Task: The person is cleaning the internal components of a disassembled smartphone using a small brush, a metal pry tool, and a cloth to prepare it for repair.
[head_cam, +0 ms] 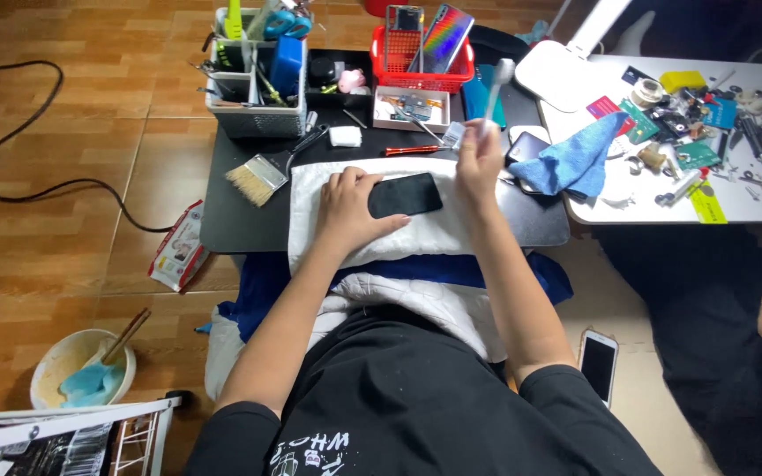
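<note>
Under the left hand [344, 207] — black phone [405, 195], right hand [478, 163] beside

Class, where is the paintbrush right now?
The paintbrush lies on the black table, left of the white towel, below the grey organiser.

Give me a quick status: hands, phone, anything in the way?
Left hand pressing black phone on white towel. Right hand gripping toothbrush, raised. Paintbrush lies alongside.

Left hand [346, 210] flat; right hand [480, 163] raised, fingers pinched.
</note>
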